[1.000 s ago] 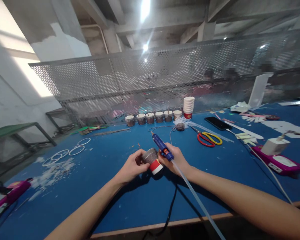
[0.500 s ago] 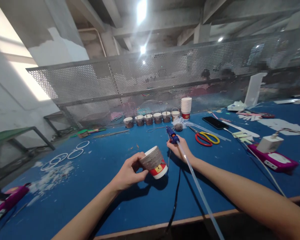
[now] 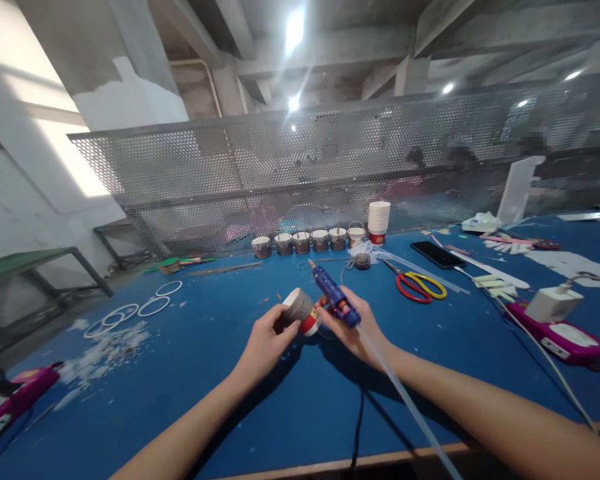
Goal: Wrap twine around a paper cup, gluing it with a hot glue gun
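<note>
My left hand (image 3: 269, 339) grips a paper cup (image 3: 300, 308) that lies tilted, its rim toward the upper left. Grey-brown cord wraps its upper part, and a red and white band shows near its base. In my right hand (image 3: 353, 327) is a blue hot glue gun (image 3: 335, 293), its nozzle pointing up and left above the cup. A long clear glue stick (image 3: 405, 397) trails from its back toward the table's front edge. The right fingers are close to the cup's base; whether they touch it I cannot tell. Behind the gun sits a ball of cord (image 3: 362, 261).
Several wrapped cups (image 3: 301, 244) line the back beside a stack of paper cups (image 3: 379, 220). Scissors (image 3: 420, 287), a phone (image 3: 437, 254) and a magenta power strip (image 3: 563, 333) lie right. White rings (image 3: 153, 307) and scraps lie left. A black cable (image 3: 359, 427) hangs over the front edge.
My right hand has raised the glue gun and turned its nozzle left, closer to the cup. The cup has shifted slightly up and left and turned in my left hand.
</note>
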{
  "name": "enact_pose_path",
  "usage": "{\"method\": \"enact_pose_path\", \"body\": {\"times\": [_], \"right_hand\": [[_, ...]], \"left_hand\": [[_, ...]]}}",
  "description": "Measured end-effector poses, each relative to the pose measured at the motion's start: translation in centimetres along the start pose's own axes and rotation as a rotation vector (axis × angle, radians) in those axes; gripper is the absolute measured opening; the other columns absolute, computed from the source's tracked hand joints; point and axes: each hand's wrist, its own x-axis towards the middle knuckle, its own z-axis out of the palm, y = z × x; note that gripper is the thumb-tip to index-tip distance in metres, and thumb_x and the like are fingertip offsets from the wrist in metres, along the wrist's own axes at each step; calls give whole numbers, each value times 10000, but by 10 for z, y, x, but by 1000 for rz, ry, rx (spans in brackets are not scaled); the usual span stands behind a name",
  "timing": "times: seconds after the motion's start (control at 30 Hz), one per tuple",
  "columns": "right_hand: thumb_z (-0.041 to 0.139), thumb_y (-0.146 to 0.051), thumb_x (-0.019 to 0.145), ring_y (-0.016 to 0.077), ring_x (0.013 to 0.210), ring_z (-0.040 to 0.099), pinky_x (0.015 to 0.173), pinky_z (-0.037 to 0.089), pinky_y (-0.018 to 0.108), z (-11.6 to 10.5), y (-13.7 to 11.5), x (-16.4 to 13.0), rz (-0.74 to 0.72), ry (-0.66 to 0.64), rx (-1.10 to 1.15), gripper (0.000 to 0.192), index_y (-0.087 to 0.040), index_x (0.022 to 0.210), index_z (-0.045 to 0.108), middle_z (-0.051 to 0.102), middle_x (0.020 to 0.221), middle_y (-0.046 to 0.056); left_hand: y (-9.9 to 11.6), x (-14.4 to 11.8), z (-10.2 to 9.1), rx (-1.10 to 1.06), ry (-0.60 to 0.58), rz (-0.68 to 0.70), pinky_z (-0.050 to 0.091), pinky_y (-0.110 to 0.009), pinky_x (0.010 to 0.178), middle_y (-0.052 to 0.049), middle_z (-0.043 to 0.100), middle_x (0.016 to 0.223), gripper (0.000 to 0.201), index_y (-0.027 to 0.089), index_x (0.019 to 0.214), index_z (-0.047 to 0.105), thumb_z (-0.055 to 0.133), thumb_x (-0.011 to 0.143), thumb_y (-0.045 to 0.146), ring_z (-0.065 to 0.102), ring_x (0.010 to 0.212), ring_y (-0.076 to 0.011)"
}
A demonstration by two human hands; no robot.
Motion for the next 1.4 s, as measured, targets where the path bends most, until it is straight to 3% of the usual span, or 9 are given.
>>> {"method": "enact_pose_path", "body": {"times": [0.13,0.43,0.67,0.73,0.87,1.0,1.1,1.23,1.4], "right_hand": [[595,-275,828,135,605,552,602,442,243,6,3,-8,-184,-132,-92,101,-202,844,528,621,741,5],[572,-215,769,159,597,516,592,404,262,5,7,-6,-175,-148,-199,113,-229,811,469,580,727,5],[592,-282,754,164,600,533,597,414,271,5,10,-4,-187,-129,-188,133,-227,800,481,602,727,16],[610,-285,726,152,573,516,584,407,267,0,14,3,-129,-72,-156,137,-223,778,501,589,692,-1],[655,-315,637,155,569,499,589,411,279,-19,29,25,120,203,-92,161,-220,692,538,570,630,-17],[635,-316,626,145,520,446,538,389,283,-37,36,41,266,371,-46,151,-218,643,521,508,553,-28],[621,-343,639,124,462,404,473,351,268,-40,32,44,344,378,40,166,-216,638,514,450,492,-48],[656,-383,609,114,436,426,429,329,245,-37,23,40,430,304,192,220,-212,704,554,476,492,-52],[709,-396,598,105,406,415,411,298,231,-32,18,31,527,213,265,265,-207,730,577,481,458,-57]], "left_hand": [[3,-4,4,110,33,77,374,-240,568,22,551,634,167,161,716,605,589,733,326,472,587,-121],[4,-11,12,251,22,232,349,-221,562,35,500,631,131,187,666,527,565,763,266,411,581,-109],[9,-11,11,78,-61,134,337,-222,544,35,456,626,163,169,661,536,585,759,290,405,592,-105],[9,-12,7,6,-120,99,351,-224,544,32,465,637,126,160,699,559,592,747,272,415,588,-102],[9,-16,1,-100,-222,84,408,-236,581,16,522,710,109,159,796,605,608,717,234,456,602,-101],[12,-16,-4,-164,-146,38,416,-244,583,12,536,695,101,167,745,592,624,679,237,484,617,-115],[13,-13,-8,-200,-120,-46,425,-259,578,11,558,633,110,172,776,605,578,689,234,505,580,-126],[8,-7,-14,-204,-62,-103,467,-291,628,-14,615,651,297,164,987,630,463,749,225,564,601,-156],[-1,2,-28,222,16,51,473,-320,727,-52,654,782,268,186,980,648,438,817,221,597,716,-187]]}}
